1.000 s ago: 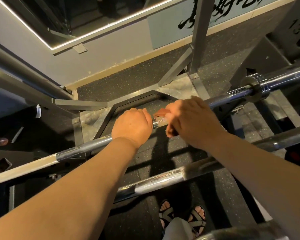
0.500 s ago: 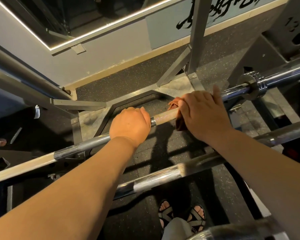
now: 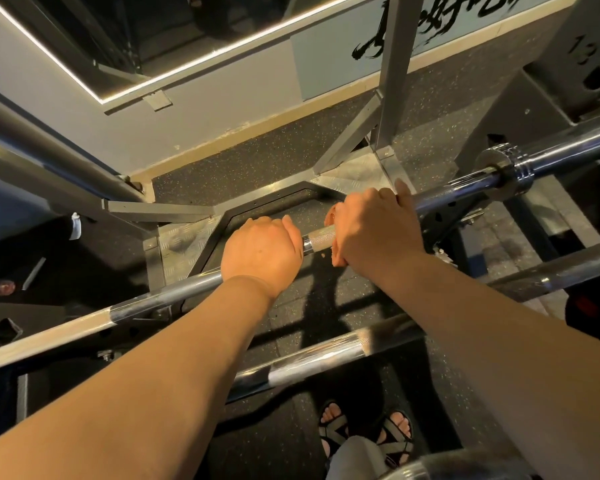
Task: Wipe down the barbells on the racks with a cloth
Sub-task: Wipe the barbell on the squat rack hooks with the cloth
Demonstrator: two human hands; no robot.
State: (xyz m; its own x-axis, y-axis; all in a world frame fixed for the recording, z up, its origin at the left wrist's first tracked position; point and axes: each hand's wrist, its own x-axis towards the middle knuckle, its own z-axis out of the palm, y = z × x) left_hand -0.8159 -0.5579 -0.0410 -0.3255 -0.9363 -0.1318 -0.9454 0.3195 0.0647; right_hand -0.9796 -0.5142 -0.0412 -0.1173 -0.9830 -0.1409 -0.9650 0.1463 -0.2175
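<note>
Presently: rack (image 3: 394, 81), grey steel. Upper barbell (image 3: 321, 237), lying crosswise before you. Your left hand (image 3: 262, 252): fingers curled over the shaft, steadying it. Your right hand (image 3: 374, 230): wrapped round the bar just beside, gripping the orange cloth (image 3: 336, 256) against the knurling. Step, by judgement: wiping mid-shaft. Next move likely calls for sliding your right hand toward the collar, pressure even.

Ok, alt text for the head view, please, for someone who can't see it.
A person's right hand wraps an orange cloth around a racked barbell, while the left hand grips the same bar just beside it. A second barbell lies lower and nearer, above sandalled feet on a dark speckled floor.
</note>
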